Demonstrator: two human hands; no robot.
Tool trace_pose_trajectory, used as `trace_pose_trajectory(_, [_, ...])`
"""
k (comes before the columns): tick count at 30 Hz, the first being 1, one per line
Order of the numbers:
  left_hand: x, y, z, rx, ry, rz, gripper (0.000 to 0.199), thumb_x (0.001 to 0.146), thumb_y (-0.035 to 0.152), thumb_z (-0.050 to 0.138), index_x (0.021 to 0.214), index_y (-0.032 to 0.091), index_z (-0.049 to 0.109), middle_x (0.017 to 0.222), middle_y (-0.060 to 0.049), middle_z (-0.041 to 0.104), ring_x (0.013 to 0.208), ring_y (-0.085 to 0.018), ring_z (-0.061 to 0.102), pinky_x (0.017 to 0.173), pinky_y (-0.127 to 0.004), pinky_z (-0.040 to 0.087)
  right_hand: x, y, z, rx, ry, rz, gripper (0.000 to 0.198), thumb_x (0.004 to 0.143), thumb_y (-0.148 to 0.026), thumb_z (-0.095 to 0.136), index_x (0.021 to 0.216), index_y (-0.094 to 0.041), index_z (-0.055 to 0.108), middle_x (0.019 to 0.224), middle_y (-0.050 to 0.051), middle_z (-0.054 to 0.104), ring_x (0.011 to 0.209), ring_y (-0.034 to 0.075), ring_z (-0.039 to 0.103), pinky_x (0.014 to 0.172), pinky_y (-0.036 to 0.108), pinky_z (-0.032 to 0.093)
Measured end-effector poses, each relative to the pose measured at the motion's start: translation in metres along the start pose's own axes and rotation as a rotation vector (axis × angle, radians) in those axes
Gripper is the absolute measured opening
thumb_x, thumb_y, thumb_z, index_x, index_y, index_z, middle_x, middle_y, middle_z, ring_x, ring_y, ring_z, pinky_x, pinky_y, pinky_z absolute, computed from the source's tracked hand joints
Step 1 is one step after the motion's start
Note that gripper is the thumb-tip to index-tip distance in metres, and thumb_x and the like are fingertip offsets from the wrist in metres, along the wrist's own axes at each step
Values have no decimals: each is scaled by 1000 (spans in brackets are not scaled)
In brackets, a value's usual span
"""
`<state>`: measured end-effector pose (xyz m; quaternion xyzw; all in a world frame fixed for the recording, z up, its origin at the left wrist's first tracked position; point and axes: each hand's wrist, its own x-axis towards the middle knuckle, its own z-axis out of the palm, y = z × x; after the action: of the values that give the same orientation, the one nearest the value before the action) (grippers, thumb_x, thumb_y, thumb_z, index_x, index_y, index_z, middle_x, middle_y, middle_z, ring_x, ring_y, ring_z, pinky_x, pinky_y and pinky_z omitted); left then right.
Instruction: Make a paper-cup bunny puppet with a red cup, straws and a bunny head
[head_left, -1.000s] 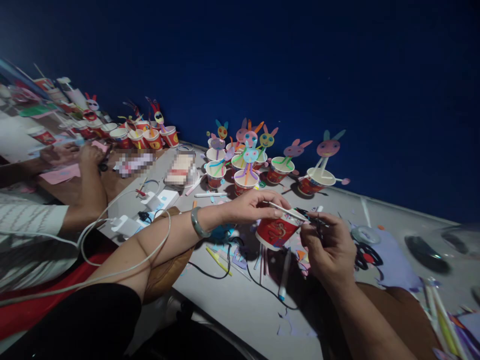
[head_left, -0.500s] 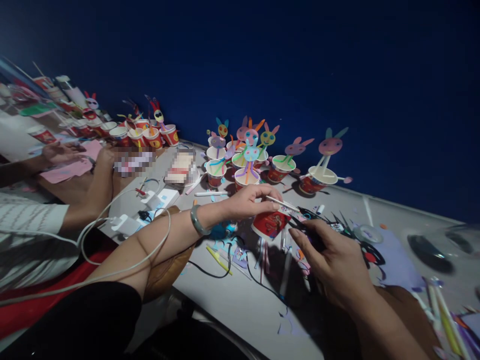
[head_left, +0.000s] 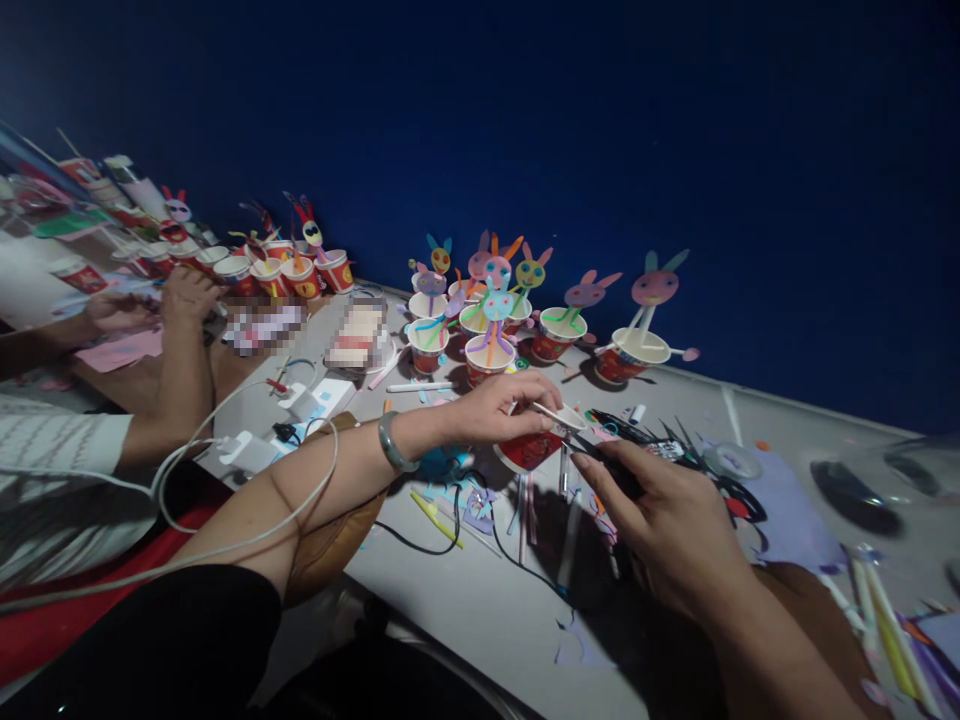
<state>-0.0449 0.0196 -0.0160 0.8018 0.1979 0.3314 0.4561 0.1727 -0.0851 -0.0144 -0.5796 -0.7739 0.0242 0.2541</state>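
My left grip (head_left: 511, 410) pinches a red paper cup (head_left: 529, 453); my right grip (head_left: 664, 508) clasps a dark tool (head_left: 602, 459); pushed too hard, it could rip the cup.

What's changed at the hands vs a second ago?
The red cup and left hand shifted left in the picture, the cup slightly more than the background cups. The right hand turned, the dark tool now pointing at the rim. No release visible.

Unchanged: left hand on the cup's rim, rabbit-topped cups standing behind.
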Motion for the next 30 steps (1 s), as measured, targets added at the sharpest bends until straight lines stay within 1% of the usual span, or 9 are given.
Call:
trace_pose_trajectory(4, [0,2,0,7,-36,2,17,86,33,64,81,16,65,103,-12,66,104,-22,61,99,-37,46,0,1,-2,11,-80,36,39,95,-56,52,91,-23,71,69,4,73,56,20,66,52,29,40])
trace_pose_trajectory(11, [0,-1,1,-25,-50,43,20,88,35,62,84,16,66,106,-13,66,104,-22,62,99,-37,46,1,0,-4,133,-129,56,41,95,-58,51,87,-22,69,65,2,69,52,16,60,53,28,39])
trace_pose_trajectory(15, [0,1,0,13,-63,-4,18,88,33,63,84,17,66,109,-13,66,108,-22,61,101,-37,46,1,0,-4,112,-95,45,39,94,-58,53,87,-23,69,65,3,69,52,17,60,53,29,38])
trace_pose_trajectory(17, [0,3,-1,39,-78,-2,17,88,33,62,83,17,66,110,-13,66,109,-22,61,102,-37,45,2,1,-5,94,-93,36,39,94,-58,53,87,-23,69,65,3,69,52,18,61,52,29,38])
trace_pose_trajectory(21, [0,7,-3,92,-133,46,19,90,34,60,84,17,66,113,-14,64,113,-23,60,106,-39,44,3,2,-9,96,-152,12,40,94,-59,52,81,-24,68,62,2,67,52,18,60,52,29,37])
trace_pose_trajectory(24, [0,9,-4,106,-177,23,18,90,33,60,85,17,66,115,-14,63,115,-23,59,107,-39,43,3,3,-11,90,-175,4,42,95,-59,51,77,-24,66,61,2,66,52,17,59,52,29,36])
trace_pose_trajectory(27, [0,9,-4,89,-191,6,16,89,31,60,84,17,66,117,-13,63,115,-24,59,107,-39,44,3,4,-11,104,-202,4,44,95,-59,49,75,-24,65,60,2,65,52,17,58,52,29,36])
trace_pose_trajectory(30, [0,8,-4,82,-188,15,15,88,30,60,84,17,66,117,-13,63,117,-23,58,109,-40,43,3,6,-11,117,-230,24,44,96,-60,49,76,-25,65,58,1,64,53,17,57,54,29,36])
